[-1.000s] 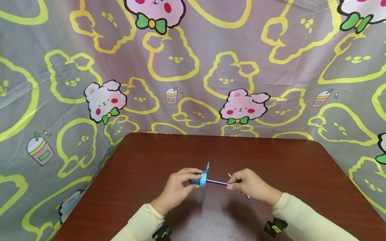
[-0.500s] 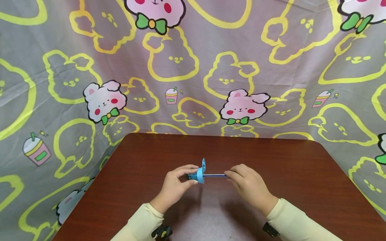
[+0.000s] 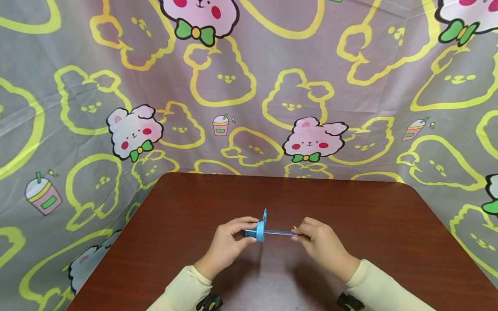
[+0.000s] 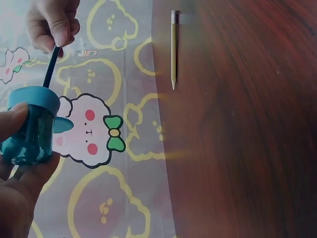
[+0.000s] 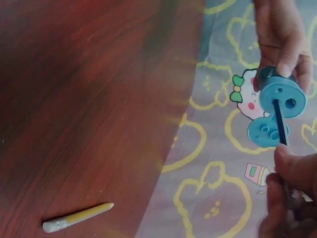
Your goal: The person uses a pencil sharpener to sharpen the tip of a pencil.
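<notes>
My left hand (image 3: 227,246) grips a small blue pencil sharpener (image 3: 260,232) on its side, thumb and fingers round its translucent body. Its round flip lid (image 5: 267,131) hangs open, and the top (image 5: 282,99) has holes of different sizes. A dark blue pencil (image 3: 278,233) runs into one of these holes; the end inside is hidden. To the right, my right hand (image 3: 324,244) pinches the pencil's other end between thumb and fingers. Both hands are held above the table.
A short yellow pencil (image 4: 174,52) with a white eraser end lies on the brown wooden table (image 3: 210,194), mostly behind my right hand in the head view. A grey patterned cloth (image 3: 249,86) hangs behind and at the sides.
My right hand has turned about the pencil and shifted slightly left. Both hands rose a little, then came down again. The pencil stays in the sharpener, whose lid has swung slightly.
</notes>
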Demonstrator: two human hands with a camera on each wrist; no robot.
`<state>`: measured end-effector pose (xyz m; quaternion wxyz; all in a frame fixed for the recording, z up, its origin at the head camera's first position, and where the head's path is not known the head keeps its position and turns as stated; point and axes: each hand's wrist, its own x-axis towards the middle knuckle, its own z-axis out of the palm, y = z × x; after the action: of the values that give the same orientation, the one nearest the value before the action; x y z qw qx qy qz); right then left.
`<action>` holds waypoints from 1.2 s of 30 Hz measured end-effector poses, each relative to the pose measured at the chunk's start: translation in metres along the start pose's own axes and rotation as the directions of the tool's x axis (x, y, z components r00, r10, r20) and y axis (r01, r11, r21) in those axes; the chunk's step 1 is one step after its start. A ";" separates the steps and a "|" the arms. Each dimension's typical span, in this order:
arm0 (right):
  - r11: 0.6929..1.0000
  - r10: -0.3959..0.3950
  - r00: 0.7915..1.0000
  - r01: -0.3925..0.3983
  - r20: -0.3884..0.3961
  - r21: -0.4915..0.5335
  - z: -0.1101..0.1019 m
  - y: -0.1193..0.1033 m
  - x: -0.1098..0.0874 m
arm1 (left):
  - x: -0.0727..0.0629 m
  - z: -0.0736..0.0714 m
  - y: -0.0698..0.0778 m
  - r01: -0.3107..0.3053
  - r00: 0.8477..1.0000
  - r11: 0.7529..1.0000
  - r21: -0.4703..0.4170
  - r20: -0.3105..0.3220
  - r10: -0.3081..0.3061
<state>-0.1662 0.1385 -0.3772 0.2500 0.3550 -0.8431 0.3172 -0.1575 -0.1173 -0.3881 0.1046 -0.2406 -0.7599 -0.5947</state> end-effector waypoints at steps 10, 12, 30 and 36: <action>1.000 -0.019 0.991 0.020 0.130 -0.006 -0.004 0.003 0.001 | -0.002 0.000 0.000 -0.024 1.000 0.999 0.038 -0.003 0.024; 0.954 -0.240 0.971 0.238 0.015 -0.184 0.001 0.005 -0.001 | -0.002 0.000 -0.001 0.001 1.000 1.000 0.012 -0.013 -0.001; 0.735 0.434 0.749 -0.616 0.501 0.284 -0.013 0.002 0.007 | 0.001 -0.002 0.002 -0.080 0.996 0.994 0.079 0.048 0.077; 0.813 0.371 0.766 -0.541 0.525 0.214 -0.010 0.003 0.005 | 0.000 -0.001 -0.002 -0.080 0.995 0.987 0.137 0.068 0.071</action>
<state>-0.1698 0.1456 -0.3681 -0.1110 0.2387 -0.8676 0.4219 -0.1585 -0.1183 -0.3895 0.1197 -0.2801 -0.7928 -0.5278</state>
